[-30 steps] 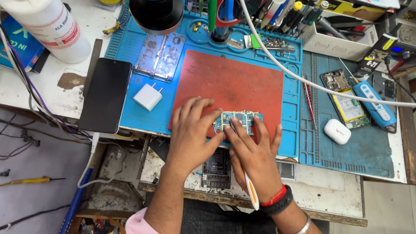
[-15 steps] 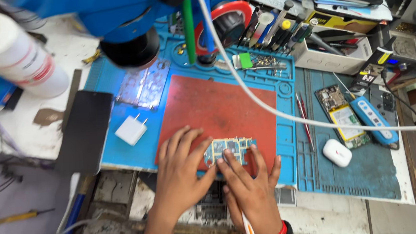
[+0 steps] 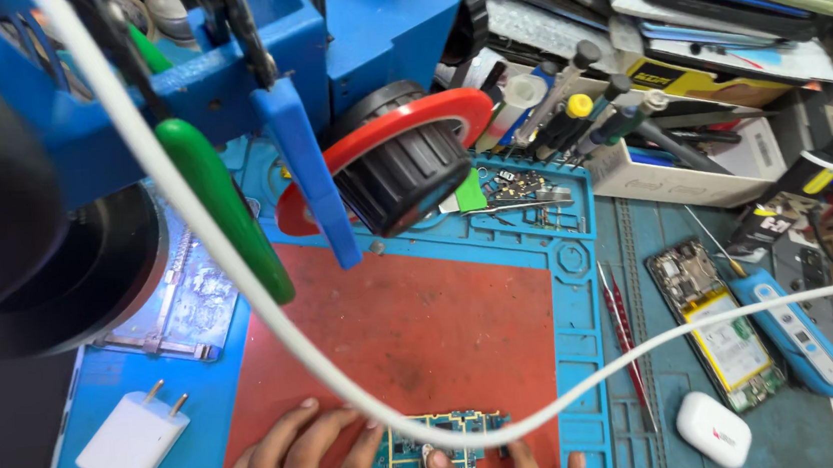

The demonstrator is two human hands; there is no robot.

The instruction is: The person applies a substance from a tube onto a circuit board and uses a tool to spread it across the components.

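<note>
A blue microscope stand (image 3: 348,29) with a black focus knob (image 3: 401,170) fills the upper left of the view. Below it lies a blue work mat (image 3: 577,350) with a red centre pad (image 3: 415,334) on the tabletop. A white tray (image 3: 678,176) at upper right holds screwdrivers (image 3: 587,114); the mat's recessed compartment (image 3: 524,194) holds small screws and metal parts. A white cable (image 3: 273,317) crosses the pad. At the bottom edge, the left hand (image 3: 291,466) lies flat, fingers spread, touching the green circuit board (image 3: 436,453); the right hand (image 3: 502,467) presses fingertips on the same board, with no closed grasp visible. A white charger plug (image 3: 133,439) lies left of the hands.
</note>
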